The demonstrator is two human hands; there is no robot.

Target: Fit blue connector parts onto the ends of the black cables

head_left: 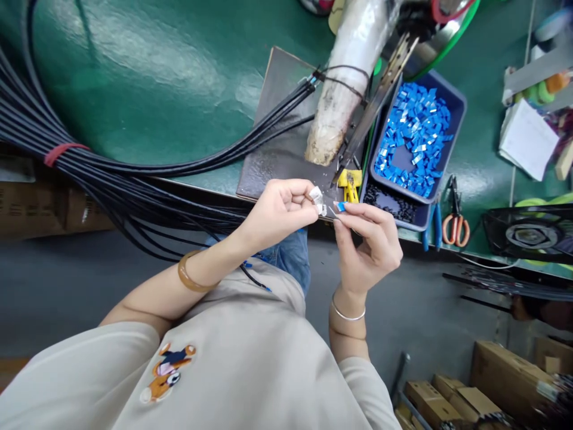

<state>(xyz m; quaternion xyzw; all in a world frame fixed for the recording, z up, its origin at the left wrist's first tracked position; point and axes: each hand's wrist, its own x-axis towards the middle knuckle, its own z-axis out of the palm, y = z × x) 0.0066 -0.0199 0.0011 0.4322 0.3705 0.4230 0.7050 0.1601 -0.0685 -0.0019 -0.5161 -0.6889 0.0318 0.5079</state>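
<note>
My left hand (277, 210) is closed in a pinch, its taped fingertips gripping a thin black cable end (253, 278) that runs back under my wrist. My right hand (369, 242) is closed too, pinching a small blue connector piece (341, 206) right beside the left fingertips. Both hands meet just in front of the green table's edge (201, 185). A dark mat (277, 149) lies on the table behind them. A yellow clip (350, 181) stands on the mat just beyond my fingers.
A dark blue tray (454, 122) full of several blue connectors (414, 137) sits at the right. A thick bundle of black cables (89, 161) sweeps in from the left. A wrapped white machine arm (349, 83) hangs above the mat. Orange-handled scissors (455, 224), a fan and cardboard boxes lie further right.
</note>
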